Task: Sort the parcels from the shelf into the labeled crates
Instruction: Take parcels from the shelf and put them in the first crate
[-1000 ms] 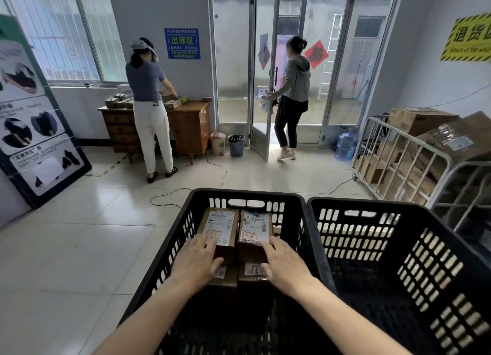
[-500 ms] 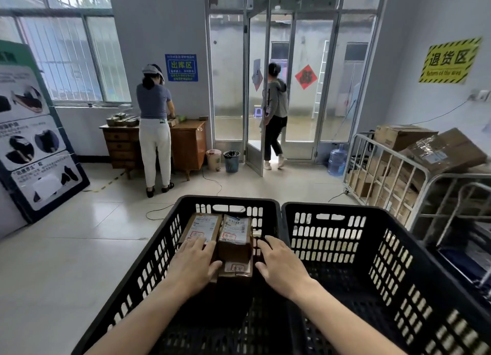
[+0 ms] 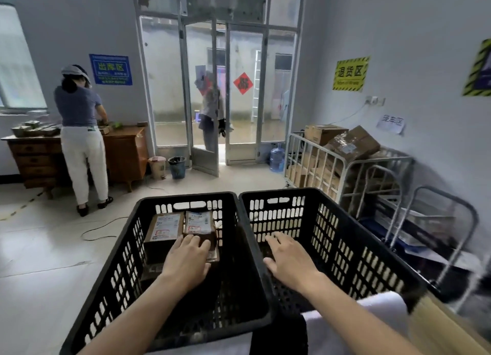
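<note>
Print on parcels [image 3: 164,227] blurred, lower ones mostly hidden — stacked in left crate [image 3: 125,251] beneath flat, relaxed left hand [image 3: 186,259]; right hand [image 3: 289,259] spread, empty, over right crate [image 3: 345,248] — apart from parcels.

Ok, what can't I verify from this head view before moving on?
All in the head view:
- Print on the parcel labels: too small and blurred.
- Lower parcels: mostly hidden under the top two and the left hand.
- Any label on the left crate or right crate: none faces the camera.
- Whether the right hand touches anything: cannot tell.
- The shelf: outside the frame.
</note>
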The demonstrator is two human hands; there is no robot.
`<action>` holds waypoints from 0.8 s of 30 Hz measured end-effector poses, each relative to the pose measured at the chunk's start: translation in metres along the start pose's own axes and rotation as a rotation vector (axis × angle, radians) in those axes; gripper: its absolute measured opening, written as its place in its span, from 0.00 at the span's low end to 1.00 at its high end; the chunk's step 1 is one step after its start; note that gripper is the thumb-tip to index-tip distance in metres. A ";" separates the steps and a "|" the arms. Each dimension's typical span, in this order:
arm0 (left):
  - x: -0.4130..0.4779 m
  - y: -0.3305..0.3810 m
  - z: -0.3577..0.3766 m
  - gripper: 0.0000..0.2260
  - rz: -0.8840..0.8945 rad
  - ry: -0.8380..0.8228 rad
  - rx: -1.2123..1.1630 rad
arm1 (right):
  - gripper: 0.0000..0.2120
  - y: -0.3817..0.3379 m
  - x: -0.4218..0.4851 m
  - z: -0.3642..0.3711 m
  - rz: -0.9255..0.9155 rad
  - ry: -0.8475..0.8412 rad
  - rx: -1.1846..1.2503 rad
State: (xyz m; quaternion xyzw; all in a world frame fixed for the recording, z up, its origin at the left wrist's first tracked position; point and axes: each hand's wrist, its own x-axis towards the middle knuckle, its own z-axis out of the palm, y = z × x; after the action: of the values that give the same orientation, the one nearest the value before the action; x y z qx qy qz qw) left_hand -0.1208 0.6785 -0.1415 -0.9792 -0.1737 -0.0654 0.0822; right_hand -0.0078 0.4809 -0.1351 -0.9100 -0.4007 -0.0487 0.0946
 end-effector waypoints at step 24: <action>-0.098 0.210 -0.069 0.21 0.635 0.165 -0.155 | 0.23 0.049 -0.306 -0.082 0.691 0.129 -0.149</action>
State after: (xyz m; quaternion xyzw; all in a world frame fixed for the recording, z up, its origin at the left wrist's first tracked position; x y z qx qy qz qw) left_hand -0.1456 0.4390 -0.1181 -0.9792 0.1529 -0.1284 0.0373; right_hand -0.1786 0.2111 -0.1120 -0.9912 -0.0581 -0.1004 0.0641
